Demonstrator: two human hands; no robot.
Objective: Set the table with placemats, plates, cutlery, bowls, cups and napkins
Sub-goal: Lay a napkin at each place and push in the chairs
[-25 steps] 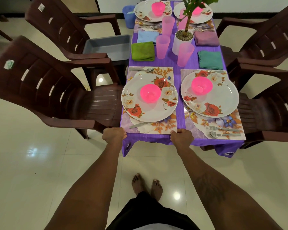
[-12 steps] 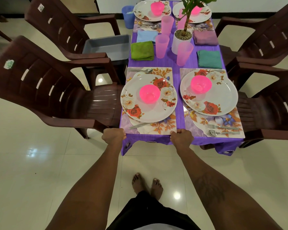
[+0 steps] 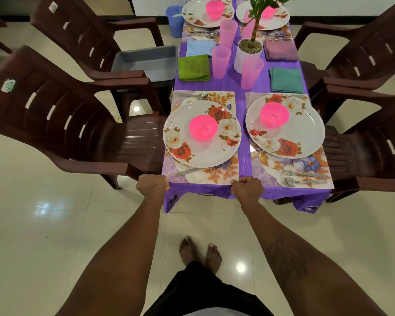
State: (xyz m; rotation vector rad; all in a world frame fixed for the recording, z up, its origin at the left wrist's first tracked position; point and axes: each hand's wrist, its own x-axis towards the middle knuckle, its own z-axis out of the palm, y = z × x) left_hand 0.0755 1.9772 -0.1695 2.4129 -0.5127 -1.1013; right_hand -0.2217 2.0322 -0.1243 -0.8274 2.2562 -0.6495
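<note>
fingers of left hand (image 3: 152,185) and right hand (image 3: 246,189) curled at placemat (image 3: 224,176) near corners, tips hidden. knife (image 3: 187,172) half under plate (image 3: 203,156). far plates (image 3: 196,19) and plant (image 3: 255,21) cut by top edge. far cutlery (image 3: 203,34) too small to sort. right chairs (image 3: 363,53) run off frame at right edge.

Sticker (image 3: 8,85) on near left chair (image 3: 62,124), tag (image 3: 53,6) on far left chair (image 3: 82,35): both unreadable
</note>
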